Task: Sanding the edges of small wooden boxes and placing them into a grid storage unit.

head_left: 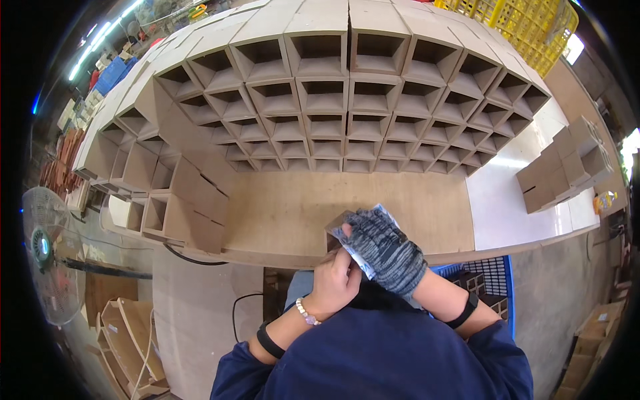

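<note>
My right hand [388, 252], in a grey knitted glove with bare fingertips, is closed around a thin white-and-blue sheet [362, 264] whose edges stick out on both sides of it. The sheet lies against a small brown box [335, 226] of thin board, held at the table's front edge. My bare left hand [335, 283], with a beaded bracelet at the wrist, has its fingers curled at the near side of that box. Much of the box is hidden under both hands.
Open-fronted boxes [323, 107] stand stacked in rows across the back of the wooden table [287, 207]. More stacks rise at the left [193, 207] and right [563, 167]. A fan [43, 247] stands far left; a blue crate [497, 280] sits below the table's edge.
</note>
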`<action>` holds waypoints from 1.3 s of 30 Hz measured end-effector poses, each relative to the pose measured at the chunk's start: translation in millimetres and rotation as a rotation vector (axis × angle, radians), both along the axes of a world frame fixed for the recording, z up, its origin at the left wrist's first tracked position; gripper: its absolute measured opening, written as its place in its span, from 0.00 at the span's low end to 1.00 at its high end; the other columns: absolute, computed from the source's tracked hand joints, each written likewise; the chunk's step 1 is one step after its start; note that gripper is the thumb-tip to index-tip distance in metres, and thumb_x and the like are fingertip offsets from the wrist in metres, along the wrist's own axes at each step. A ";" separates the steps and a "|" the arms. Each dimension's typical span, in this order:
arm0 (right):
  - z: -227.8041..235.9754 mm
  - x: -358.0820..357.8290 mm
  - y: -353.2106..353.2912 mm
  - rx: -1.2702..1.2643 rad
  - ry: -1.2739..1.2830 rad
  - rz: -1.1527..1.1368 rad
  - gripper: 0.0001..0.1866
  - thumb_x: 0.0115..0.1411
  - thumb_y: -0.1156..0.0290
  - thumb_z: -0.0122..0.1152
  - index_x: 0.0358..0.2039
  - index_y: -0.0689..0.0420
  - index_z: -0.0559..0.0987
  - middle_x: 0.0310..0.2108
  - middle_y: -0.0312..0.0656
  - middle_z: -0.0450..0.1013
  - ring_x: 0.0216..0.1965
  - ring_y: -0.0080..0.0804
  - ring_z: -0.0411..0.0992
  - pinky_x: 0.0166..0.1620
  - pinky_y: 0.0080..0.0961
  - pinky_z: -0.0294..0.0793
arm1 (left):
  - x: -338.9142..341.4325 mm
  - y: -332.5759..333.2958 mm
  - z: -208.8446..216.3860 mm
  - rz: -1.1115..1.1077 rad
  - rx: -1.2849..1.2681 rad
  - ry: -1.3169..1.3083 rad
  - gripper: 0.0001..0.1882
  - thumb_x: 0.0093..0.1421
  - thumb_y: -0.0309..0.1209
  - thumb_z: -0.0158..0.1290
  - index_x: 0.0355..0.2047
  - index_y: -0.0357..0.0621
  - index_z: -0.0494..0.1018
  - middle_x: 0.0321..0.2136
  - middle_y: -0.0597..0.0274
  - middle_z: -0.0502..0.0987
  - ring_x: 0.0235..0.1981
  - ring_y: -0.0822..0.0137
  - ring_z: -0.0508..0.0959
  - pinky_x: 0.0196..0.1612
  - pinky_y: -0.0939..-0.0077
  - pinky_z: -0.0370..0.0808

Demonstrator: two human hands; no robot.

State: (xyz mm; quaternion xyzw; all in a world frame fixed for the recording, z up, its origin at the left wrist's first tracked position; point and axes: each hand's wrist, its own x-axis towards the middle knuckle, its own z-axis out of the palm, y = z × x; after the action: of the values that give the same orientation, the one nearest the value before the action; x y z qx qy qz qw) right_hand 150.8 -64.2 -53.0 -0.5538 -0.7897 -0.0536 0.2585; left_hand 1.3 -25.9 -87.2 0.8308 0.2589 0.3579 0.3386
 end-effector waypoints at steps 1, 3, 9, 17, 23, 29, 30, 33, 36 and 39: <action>-19.1 11.0 6.2 -0.053 -0.042 -0.062 0.19 0.55 0.67 0.45 0.47 0.57 0.72 0.47 0.51 0.69 0.51 0.44 0.66 0.57 0.40 0.60 | -1.2 -0.6 2.6 0.009 -0.034 0.029 0.12 0.50 0.23 0.53 0.36 0.33 0.68 0.20 0.50 0.73 0.23 0.51 0.74 0.26 0.65 0.70; -67.5 48.9 23.7 -0.158 -0.130 -0.189 0.20 0.55 0.68 0.45 0.48 0.56 0.71 0.48 0.50 0.69 0.51 0.44 0.66 0.57 0.40 0.60 | -1.2 -1.9 4.6 0.008 -0.165 0.009 0.13 0.51 0.24 0.53 0.37 0.33 0.68 0.21 0.49 0.74 0.25 0.53 0.76 0.27 0.68 0.71; -39.6 57.0 6.9 -0.019 -0.142 -0.279 0.24 0.56 0.73 0.40 0.54 0.56 0.65 0.54 0.50 0.63 0.56 0.43 0.62 0.59 0.37 0.57 | -20.6 19.1 -0.2 0.048 -0.873 -0.305 0.11 0.61 0.32 0.48 0.36 0.33 0.69 0.26 0.72 0.69 0.28 0.80 0.66 0.31 0.83 0.65; -23.3 46.1 4.6 0.081 0.207 -0.390 0.33 0.44 0.69 0.60 0.52 0.63 0.66 0.53 0.57 0.62 0.54 0.49 0.62 0.57 0.38 0.61 | -5.9 14.6 20.3 0.074 -0.471 -0.192 0.09 0.59 0.28 0.47 0.34 0.32 0.69 0.20 0.61 0.70 0.21 0.67 0.68 0.25 0.76 0.65; 17.0 -15.0 14.4 -0.031 0.027 -0.102 0.16 0.54 0.67 0.47 0.41 0.61 0.74 0.42 0.52 0.71 0.47 0.46 0.68 0.55 0.40 0.62 | -1.8 6.6 -3.0 0.046 0.060 0.060 0.16 0.53 0.23 0.48 0.42 0.27 0.64 0.20 0.46 0.72 0.22 0.48 0.73 0.27 0.59 0.70; -55.2 44.4 29.5 0.037 -0.011 -0.366 0.16 0.56 0.66 0.44 0.40 0.58 0.75 0.42 0.48 0.72 0.47 0.41 0.69 0.55 0.37 0.63 | -0.4 -0.8 3.3 0.057 0.082 0.094 0.19 0.52 0.24 0.51 0.43 0.27 0.64 0.19 0.47 0.72 0.24 0.49 0.73 0.28 0.60 0.71; -43.1 40.7 24.9 0.062 0.007 -0.371 0.16 0.56 0.66 0.44 0.41 0.58 0.75 0.43 0.47 0.72 0.47 0.41 0.69 0.55 0.36 0.63 | -1.0 -2.4 1.0 0.043 0.099 0.091 0.18 0.52 0.24 0.51 0.42 0.27 0.64 0.20 0.46 0.73 0.25 0.49 0.74 0.29 0.61 0.71; 13.1 -1.4 4.3 -0.068 -0.098 -0.044 0.18 0.56 0.67 0.43 0.44 0.58 0.73 0.45 0.48 0.71 0.49 0.40 0.68 0.55 0.36 0.62 | -4.1 2.8 0.2 -0.050 0.095 0.124 0.18 0.52 0.25 0.51 0.42 0.27 0.64 0.22 0.45 0.73 0.25 0.48 0.74 0.30 0.60 0.71; -35.2 17.0 18.1 -0.077 -0.042 -0.234 0.19 0.56 0.65 0.43 0.46 0.55 0.72 0.49 0.48 0.69 0.51 0.42 0.67 0.56 0.38 0.61 | -0.1 -0.8 1.1 0.012 0.042 0.118 0.18 0.53 0.25 0.51 0.42 0.27 0.64 0.22 0.45 0.73 0.25 0.48 0.74 0.31 0.59 0.71; -49.9 45.9 32.3 -0.102 -0.135 -0.373 0.20 0.55 0.62 0.45 0.47 0.56 0.72 0.49 0.50 0.68 0.52 0.43 0.66 0.56 0.39 0.61 | 0.7 -3.4 4.7 0.044 -0.015 0.165 0.17 0.53 0.25 0.51 0.42 0.27 0.65 0.21 0.47 0.73 0.25 0.47 0.74 0.32 0.59 0.71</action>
State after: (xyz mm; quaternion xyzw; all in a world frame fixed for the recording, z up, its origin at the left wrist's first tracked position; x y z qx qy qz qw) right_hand 196.7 -32.0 -102.8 -0.6980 -0.6907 -0.0977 0.1622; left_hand 2.0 -29.3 -82.6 0.8490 0.3066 0.2935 0.3146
